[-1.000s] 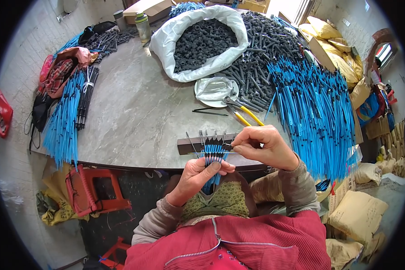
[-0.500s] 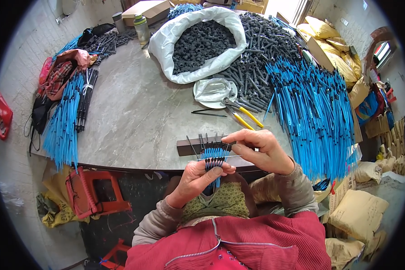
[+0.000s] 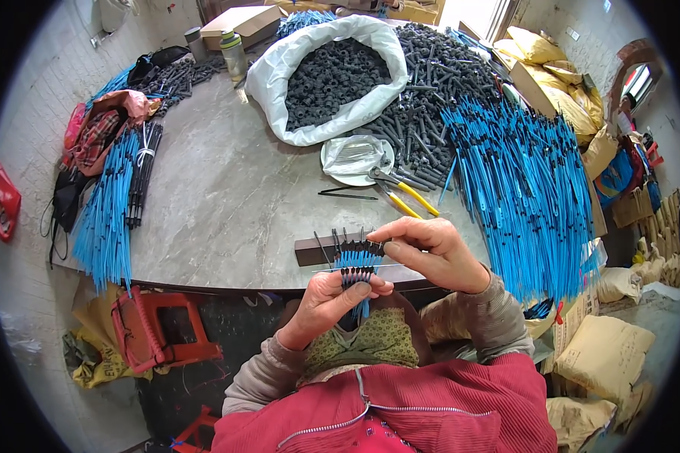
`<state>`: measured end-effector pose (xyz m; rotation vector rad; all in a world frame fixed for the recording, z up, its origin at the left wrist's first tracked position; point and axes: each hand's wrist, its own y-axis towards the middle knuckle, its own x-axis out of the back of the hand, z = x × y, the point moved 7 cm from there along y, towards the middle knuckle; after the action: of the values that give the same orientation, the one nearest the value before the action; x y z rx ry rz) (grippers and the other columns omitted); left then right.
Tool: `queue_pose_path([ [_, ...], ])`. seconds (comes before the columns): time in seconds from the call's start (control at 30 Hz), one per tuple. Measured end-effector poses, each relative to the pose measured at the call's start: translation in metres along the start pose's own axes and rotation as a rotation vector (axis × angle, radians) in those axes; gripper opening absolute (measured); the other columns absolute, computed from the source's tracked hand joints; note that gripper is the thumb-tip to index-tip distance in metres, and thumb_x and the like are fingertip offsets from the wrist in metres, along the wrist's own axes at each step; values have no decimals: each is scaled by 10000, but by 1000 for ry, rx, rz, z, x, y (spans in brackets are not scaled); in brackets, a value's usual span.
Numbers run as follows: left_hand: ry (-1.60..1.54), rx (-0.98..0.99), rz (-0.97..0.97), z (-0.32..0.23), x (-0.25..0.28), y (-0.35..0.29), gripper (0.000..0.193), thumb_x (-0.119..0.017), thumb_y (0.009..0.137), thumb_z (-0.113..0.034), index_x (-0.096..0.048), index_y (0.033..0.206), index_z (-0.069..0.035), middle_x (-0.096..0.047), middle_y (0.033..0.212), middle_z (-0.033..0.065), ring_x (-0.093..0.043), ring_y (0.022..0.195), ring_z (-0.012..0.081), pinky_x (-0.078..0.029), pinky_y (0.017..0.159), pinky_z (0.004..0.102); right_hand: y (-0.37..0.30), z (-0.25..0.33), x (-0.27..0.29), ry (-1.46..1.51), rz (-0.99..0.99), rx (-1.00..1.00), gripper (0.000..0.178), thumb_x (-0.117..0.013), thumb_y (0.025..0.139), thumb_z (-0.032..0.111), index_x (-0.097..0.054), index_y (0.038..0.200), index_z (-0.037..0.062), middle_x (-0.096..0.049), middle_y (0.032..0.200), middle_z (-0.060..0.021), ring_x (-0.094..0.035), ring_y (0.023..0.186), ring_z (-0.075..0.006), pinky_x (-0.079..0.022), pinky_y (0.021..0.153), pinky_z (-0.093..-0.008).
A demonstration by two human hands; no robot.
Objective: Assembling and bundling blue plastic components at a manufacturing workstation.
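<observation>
My left hand [image 3: 331,298] is closed round a small row of blue strips with black ends [image 3: 357,260], held side by side near the table's front edge. A thin straight metal rod [image 3: 385,265] crosses the row just above my left fingers. My right hand [image 3: 434,253] is at the row's right end, thumb and forefinger pinched at the black tips; what exactly sits between them is too small to make out. Behind the strips lies a dark brown block [image 3: 307,253] with several thin dark pins standing up from it.
Yellow-handled pliers [image 3: 404,198] lie beyond my right hand, beside a white plate [image 3: 344,175] with a clear bag. A white sack [image 3: 268,90] of black parts stands behind. Blue strips [image 3: 521,204] are heaped right, more [image 3: 109,211] left. A red stool [image 3: 151,332] stands below the table.
My right fingers have shifted slightly left along the black tips. My left hand keeps its hold on the strips. The whole view has tilted a little.
</observation>
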<state>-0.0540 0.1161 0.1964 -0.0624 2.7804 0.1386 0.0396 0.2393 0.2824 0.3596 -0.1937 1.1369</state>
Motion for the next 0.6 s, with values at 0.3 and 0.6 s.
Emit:
queue_pose_path([
  [0.3,149,31,-89,-11,-9,6,282,-468,1017,-83,-673,1063,105,-726,1072,221,-712,1009,289,-549,943,394,1,-7,1,16,-15,182,222,-611,978,60,-682,1179,-1,-697,898,-73,-632,807,-91,-511,715,-256],
  [0.6,104,-67,-39,-4,-14,11,330,-578,1021,-218,-653,1058,102,-723,1022,266,-729,926,353,-569,908,460,-3,1,10,95,21,147,196,-677,927,169,-717,1015,-1,-540,629,-2,-481,585,-65,-395,538,-270],
])
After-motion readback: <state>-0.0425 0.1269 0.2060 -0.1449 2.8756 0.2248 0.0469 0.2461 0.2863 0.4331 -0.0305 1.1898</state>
